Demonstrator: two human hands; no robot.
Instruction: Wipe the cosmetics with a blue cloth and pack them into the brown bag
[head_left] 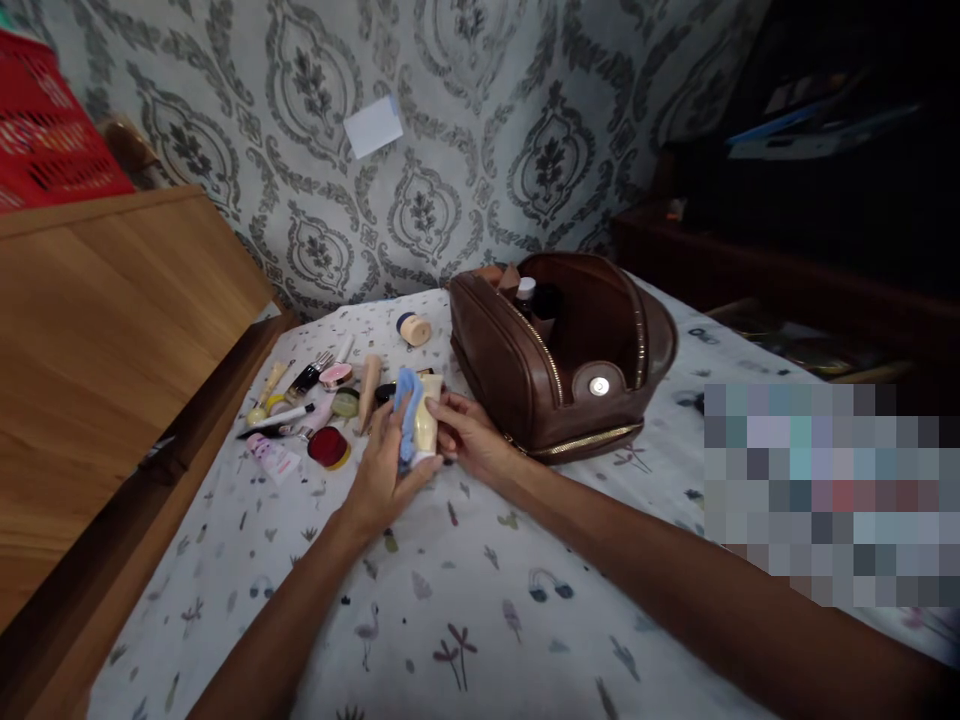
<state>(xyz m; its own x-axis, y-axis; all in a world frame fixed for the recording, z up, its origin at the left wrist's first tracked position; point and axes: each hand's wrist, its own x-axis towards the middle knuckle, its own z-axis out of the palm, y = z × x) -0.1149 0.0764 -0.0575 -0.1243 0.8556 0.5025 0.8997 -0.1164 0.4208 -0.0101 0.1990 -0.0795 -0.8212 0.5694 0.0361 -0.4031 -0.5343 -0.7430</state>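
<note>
Held between left grip (386,450) and right grip (466,425), the tube (425,425) is seemingly being wiped with cloth (408,395); turning seems needed.

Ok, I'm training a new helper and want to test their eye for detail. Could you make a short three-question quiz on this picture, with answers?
1. True or false: the brown bag is unzipped, with its top open.
2. What colour is the cloth-like item held beside the pale yellow tube between the left hand and the right hand?
3. Which lies closer to the brown bag: (a) the dark red jar or (b) the pink tube?

Key: 1. True. 2. Blue. 3. a.
</note>
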